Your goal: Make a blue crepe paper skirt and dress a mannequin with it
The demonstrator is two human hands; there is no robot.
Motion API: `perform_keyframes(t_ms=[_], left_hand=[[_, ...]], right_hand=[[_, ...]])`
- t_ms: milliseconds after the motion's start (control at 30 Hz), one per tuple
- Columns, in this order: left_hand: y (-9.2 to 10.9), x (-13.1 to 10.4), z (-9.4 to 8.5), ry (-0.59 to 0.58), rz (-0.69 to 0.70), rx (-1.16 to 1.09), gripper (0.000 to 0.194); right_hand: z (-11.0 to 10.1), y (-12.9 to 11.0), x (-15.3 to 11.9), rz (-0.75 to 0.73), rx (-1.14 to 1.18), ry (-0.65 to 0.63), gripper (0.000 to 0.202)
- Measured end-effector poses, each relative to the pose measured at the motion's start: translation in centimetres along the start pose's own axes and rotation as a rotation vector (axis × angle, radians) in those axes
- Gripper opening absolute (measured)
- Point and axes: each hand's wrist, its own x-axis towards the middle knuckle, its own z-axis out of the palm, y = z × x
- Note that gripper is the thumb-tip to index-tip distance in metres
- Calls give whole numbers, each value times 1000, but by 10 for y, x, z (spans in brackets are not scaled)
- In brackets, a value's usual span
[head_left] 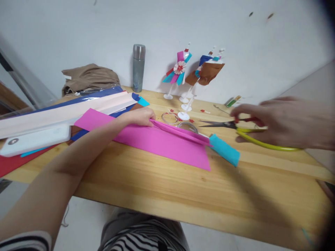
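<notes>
My left hand (143,117) is closed on the upper edge of a bright pink sheet (167,144), pinching a folded strip along it. The sheet lies on the table; whether it is paper or thin cloth I cannot tell. Held over the right side of the table, scissors (227,124) with yellow and red handles sit in my right hand (277,120), their blades slightly apart and pointing left. A small turquoise piece (225,150) touches the sheet's right end. Behind the sheet lie rolls of tape (187,127), partly covered by it.
Dolls on white stands (183,116), dressed in coloured pieces, stand near the wall beside a grey flask (138,68). Stacked coloured sheets (104,104), a white device (36,139) and brown cloth (91,78) occupy the left. A green item (233,101) lies at the back right.
</notes>
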Motion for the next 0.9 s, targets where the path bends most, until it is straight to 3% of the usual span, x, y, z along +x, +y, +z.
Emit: perform_keyframes(t_ms=[67, 133, 267, 433, 900], left_hand=[[1, -1, -1, -2, -3, -2, 17], [3, -2, -1, -4, -6, -4, 14], [5, -2, -1, -7, -14, 34, 12], [3, 1, 4, 4, -29, 84, 11], [5, -1, 4, 12, -37, 89, 9]], right_hand=[[-33, -38, 11, -156, -14, -50, 39], [-54, -70, 21, -199, -60, -17, 33], [-70, -106, 36, -164, -226, -10, 35], [-79, -119, 52, -195, -279, -68, 43], [-89, -140, 83, -271, -178, -184, 30]])
